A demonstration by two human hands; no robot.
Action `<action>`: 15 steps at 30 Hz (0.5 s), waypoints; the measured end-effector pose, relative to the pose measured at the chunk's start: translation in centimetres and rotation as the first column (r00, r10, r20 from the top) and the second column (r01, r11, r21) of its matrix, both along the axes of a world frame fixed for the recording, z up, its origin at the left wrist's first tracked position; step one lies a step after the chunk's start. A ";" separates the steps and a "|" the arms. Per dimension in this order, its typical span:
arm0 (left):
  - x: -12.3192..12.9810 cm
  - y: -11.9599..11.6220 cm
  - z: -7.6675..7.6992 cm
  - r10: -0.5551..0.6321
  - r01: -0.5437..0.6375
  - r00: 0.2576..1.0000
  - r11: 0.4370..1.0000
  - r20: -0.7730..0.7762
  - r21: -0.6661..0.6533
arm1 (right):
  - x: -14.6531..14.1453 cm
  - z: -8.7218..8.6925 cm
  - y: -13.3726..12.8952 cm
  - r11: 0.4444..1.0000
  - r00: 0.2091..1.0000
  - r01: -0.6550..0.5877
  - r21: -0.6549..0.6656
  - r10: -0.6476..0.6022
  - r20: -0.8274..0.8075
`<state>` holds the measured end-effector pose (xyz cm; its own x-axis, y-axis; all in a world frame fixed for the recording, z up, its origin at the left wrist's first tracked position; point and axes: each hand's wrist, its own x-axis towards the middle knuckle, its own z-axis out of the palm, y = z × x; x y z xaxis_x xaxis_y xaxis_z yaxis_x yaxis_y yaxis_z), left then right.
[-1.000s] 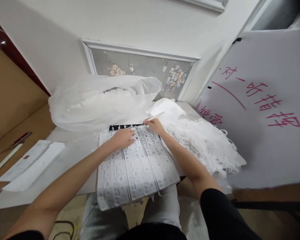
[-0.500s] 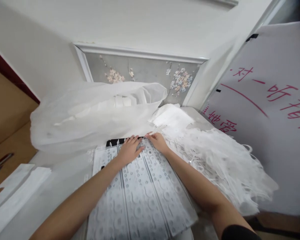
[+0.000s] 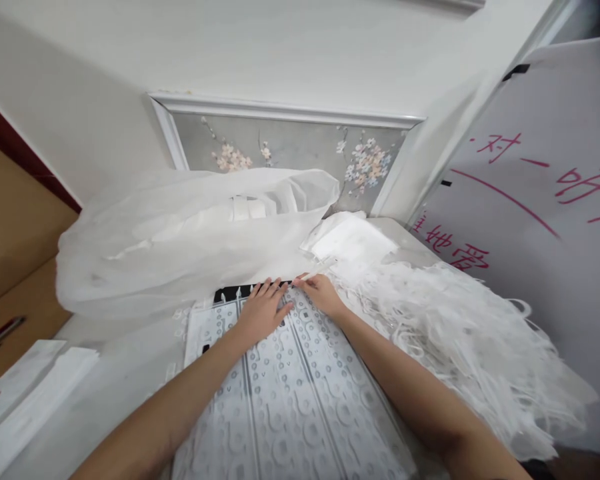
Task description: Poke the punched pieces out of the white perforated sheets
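Two bare hands, one printed sheet: a person works at a pale table, the sheet (image 3: 280,400) lying directly in front, its far end under both hands. The left hand (image 3: 261,313) is laid palm down on it, fingers spread and gripping nothing; the right hand (image 3: 319,292) pinches one thin white stick (image 3: 324,268) at the far edge. How many layers the sheet has cannot be told. One black strip (image 3: 224,295) runs along that edge, with three small white tabs (image 3: 239,293) visible left of the fingers.

Beyond the hands lies one large translucent bag (image 3: 180,247), with white pieces inside — too veiled to count. One heap of white scraps (image 3: 460,333), tangled and uncountable, spreads to the right, behind it a folded white cloth or paper (image 3: 363,240). Two white panels (image 3: 55,400) lie side by side at left, near brown cardboard (image 3: 15,287).

The table (image 3: 125,380) meets a white wall (image 3: 290,53), where one framed picture (image 3: 300,137) shows blossoms on grey. At right stands one whiteboard (image 3: 545,300) — red handwriting across it, two black patches by its left edge.
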<state>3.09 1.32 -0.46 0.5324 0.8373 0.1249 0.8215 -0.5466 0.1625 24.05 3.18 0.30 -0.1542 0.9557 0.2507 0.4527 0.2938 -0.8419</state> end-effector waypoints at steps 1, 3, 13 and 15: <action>0.0 0.0 0.0 0.001 -0.001 1.000 1.000 -0.004 -0.002 | 0.0 0.0 0.0 1.000 1.000 0.001 -0.001 -0.001 0.003; 0.0 0.1 -0.1 0.005 -0.005 1.000 1.000 -0.004 -0.004 | 0.0 0.0 0.0 1.000 1.000 -0.002 -0.005 0.002 0.013; -0.1 0.1 -0.2 -0.005 0.006 0.999 1.000 0.043 -0.009 | -0.1 0.8 -0.5 0.995 0.994 -0.100 0.024 0.099 0.052; -0.1 0.1 -0.1 -0.007 0.008 0.999 1.000 0.048 -0.010 | 0.0 0.7 -0.4 0.994 0.993 -0.106 0.035 0.104 0.056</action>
<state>3.01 1.39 -0.57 0.5323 0.8346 0.1416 0.8086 -0.5508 0.2071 24.07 2.73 1.04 -0.2672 0.9237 0.2746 0.4621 0.3729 -0.8047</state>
